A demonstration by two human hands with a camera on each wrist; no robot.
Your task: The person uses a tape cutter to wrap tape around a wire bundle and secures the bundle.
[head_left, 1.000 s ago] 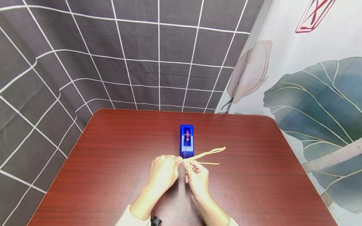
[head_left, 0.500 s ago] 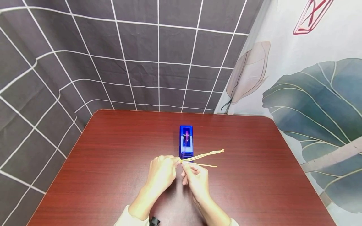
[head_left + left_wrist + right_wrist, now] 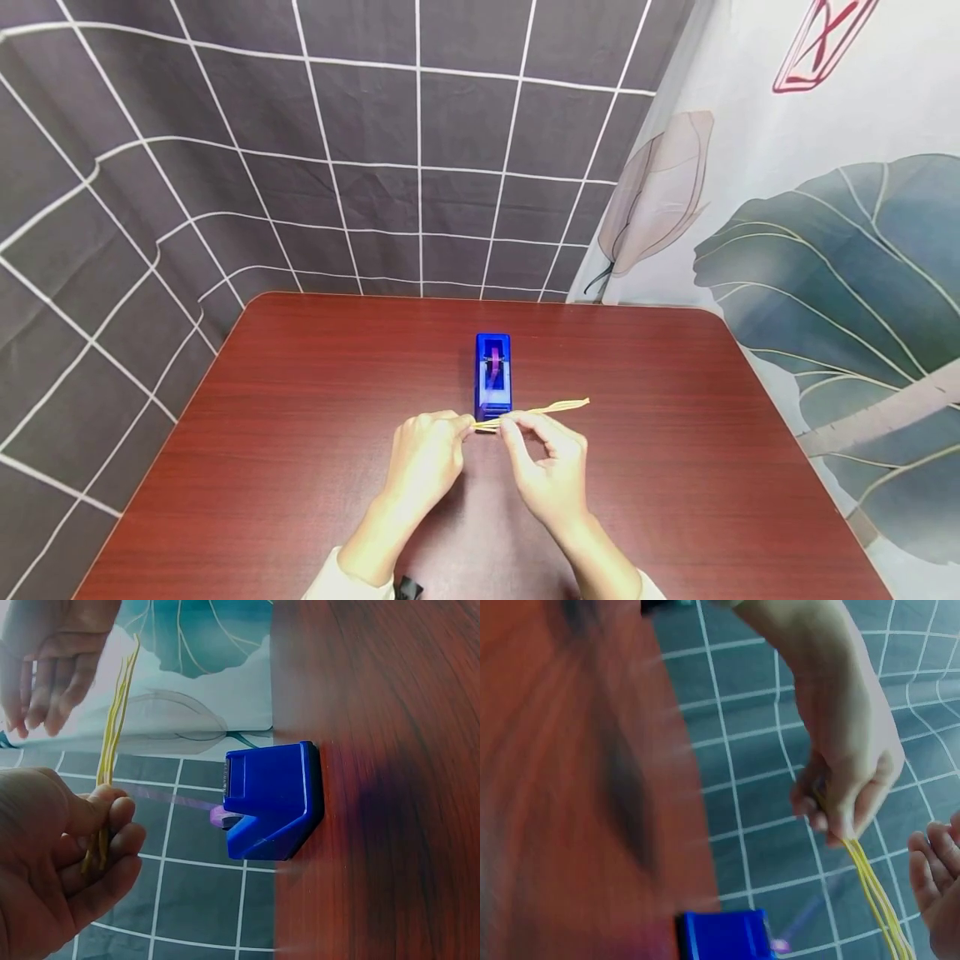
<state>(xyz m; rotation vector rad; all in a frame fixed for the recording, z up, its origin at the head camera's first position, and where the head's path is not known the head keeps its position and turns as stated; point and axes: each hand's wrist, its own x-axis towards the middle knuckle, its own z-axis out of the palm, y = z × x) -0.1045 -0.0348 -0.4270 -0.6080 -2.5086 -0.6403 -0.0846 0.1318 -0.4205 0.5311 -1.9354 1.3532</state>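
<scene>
My left hand (image 3: 426, 454) pinches a bundle of thin yellow cords (image 3: 112, 742) between thumb and fingers; short ends show below the fingers in the left wrist view. The loose lengths reach rightward in the head view. My right hand (image 3: 551, 467) is beside them, fingers loosely bent, overlapping the cords from above; both wrist views show it apart from them, holding nothing. A blue tape dispenser (image 3: 494, 375) stands just beyond the hands, with a purple roll inside. From it a translucent purplish strip of tape (image 3: 174, 799) stretches to the left hand's fingertips at the cords.
The dispenser rests on a reddish-brown wooden table (image 3: 337, 358). Dark grey gridded cloth (image 3: 375, 108) hangs behind and to the left, and a leaf-patterned curtain (image 3: 787, 292) to the right. A small black object (image 3: 408, 587) shows by the left sleeve.
My right hand has let go of the cords and shifted right along them. The separate lower cord now lies hidden or with the bundle. My left hand keeps its pinch, nearly still.
</scene>
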